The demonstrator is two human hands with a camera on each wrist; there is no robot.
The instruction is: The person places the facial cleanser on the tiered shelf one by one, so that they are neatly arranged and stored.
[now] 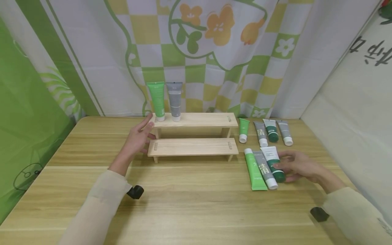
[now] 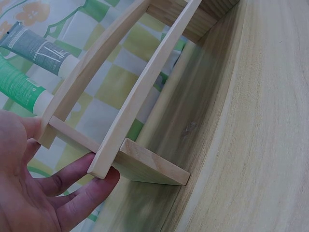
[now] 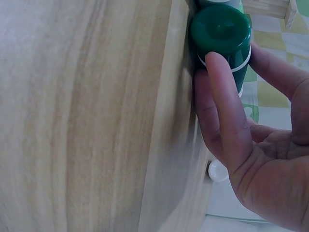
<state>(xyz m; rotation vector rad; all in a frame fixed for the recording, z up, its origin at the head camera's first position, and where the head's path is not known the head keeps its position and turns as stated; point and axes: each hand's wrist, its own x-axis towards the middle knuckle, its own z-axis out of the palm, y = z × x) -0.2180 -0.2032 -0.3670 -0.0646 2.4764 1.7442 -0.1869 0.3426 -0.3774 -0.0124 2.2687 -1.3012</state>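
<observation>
A two-step wooden stand (image 1: 193,147) is on the table, with a green tube (image 1: 157,100) and a grey tube (image 1: 175,102) upright on its upper step. My left hand (image 1: 136,136) touches the stand's left end with outstretched fingers; the left wrist view shows fingertips against the lower board (image 2: 140,96). On the right, my right hand (image 1: 298,166) grips a white and dark green tube (image 1: 272,160) around its capped end, thumb on one side and fingers on the other. Beside that tube lie a grey tube (image 1: 264,170) and a light green tube (image 1: 255,172).
Behind the held tube lies a row of smaller tubes: a green one (image 1: 243,129), a grey one (image 1: 260,133), a white and dark green one (image 1: 271,130) and another grey one (image 1: 284,132). A patterned curtain (image 1: 202,75) hangs along the table's back edge.
</observation>
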